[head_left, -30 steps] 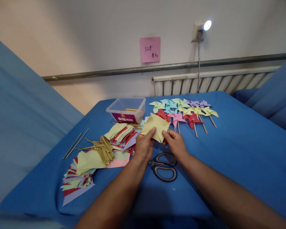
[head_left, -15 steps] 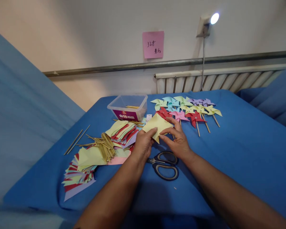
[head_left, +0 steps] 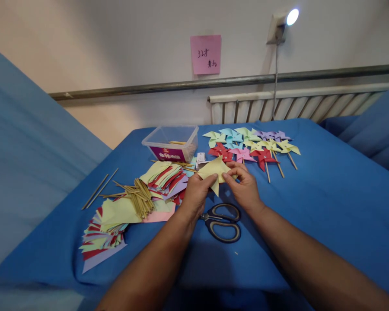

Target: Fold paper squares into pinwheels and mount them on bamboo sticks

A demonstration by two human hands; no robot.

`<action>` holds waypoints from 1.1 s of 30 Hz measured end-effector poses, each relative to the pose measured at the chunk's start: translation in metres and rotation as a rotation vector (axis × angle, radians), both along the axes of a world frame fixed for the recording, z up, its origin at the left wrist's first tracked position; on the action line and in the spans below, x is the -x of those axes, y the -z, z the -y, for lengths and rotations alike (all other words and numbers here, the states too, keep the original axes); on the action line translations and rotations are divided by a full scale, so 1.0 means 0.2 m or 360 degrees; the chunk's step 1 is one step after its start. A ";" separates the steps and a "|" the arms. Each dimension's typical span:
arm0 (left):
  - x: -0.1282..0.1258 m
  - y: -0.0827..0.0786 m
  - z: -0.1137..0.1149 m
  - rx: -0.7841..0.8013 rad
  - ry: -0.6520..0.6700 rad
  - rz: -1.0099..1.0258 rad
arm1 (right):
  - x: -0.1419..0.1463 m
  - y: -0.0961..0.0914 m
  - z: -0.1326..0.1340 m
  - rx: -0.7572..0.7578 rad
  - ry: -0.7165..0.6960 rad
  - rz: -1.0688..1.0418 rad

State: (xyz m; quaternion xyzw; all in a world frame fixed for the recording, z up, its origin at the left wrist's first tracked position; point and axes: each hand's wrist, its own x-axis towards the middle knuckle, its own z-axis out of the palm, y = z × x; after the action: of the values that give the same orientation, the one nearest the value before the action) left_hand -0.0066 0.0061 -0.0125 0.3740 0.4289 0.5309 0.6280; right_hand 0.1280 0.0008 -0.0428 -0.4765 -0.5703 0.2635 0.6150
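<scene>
Both my hands hold one yellow paper square (head_left: 213, 169) just above the blue cloth. My left hand (head_left: 197, 195) pinches its near left edge. My right hand (head_left: 244, 185) is closed on its right side, with a flap folded over toward the middle. A pair of black-handled scissors (head_left: 223, 221) lies on the cloth right beneath my wrists. Finished paper pinwheels (head_left: 253, 147) on sticks lie in a row beyond my right hand.
Stacks of cut coloured paper (head_left: 164, 178) and another fan of sheets (head_left: 102, 231) lie to the left, with a bundle of wooden sticks (head_left: 139, 199) between them. A clear plastic box (head_left: 170, 144) stands behind. Two loose sticks (head_left: 99, 190) lie at the far left. A radiator (head_left: 288, 108) lines the wall.
My right hand has shifted over the yellow paper and bent a flap inward; the sheet now looks narrower and more folded. The camera has tilted slightly.
</scene>
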 end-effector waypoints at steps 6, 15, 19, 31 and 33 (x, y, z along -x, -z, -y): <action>0.00 0.00 0.00 -0.0035 0.0030 -0.0018 | 0.00 0.00 0.00 0.0021 0.0016 0.0009; 0.00 0.00 0.00 -0.0059 0.0069 -0.0036 | 0.00 0.01 -0.01 0.0021 0.0030 0.0014; 0.00 0.01 0.00 -0.0098 0.0067 -0.0113 | 0.00 0.01 -0.01 0.0036 0.0039 0.0013; -0.01 0.03 -0.01 -0.0121 0.0055 -0.0200 | 0.02 0.01 0.00 0.0088 0.0048 0.0013; 0.00 0.03 -0.01 -0.0118 0.0037 -0.0209 | 0.02 0.00 0.00 0.0136 0.0022 -0.0047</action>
State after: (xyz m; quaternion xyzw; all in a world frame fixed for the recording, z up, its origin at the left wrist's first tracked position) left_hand -0.0060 0.0090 -0.0175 0.4359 0.4448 0.5134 0.5904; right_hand 0.1246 0.0001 -0.0434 -0.5023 -0.5461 0.2904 0.6043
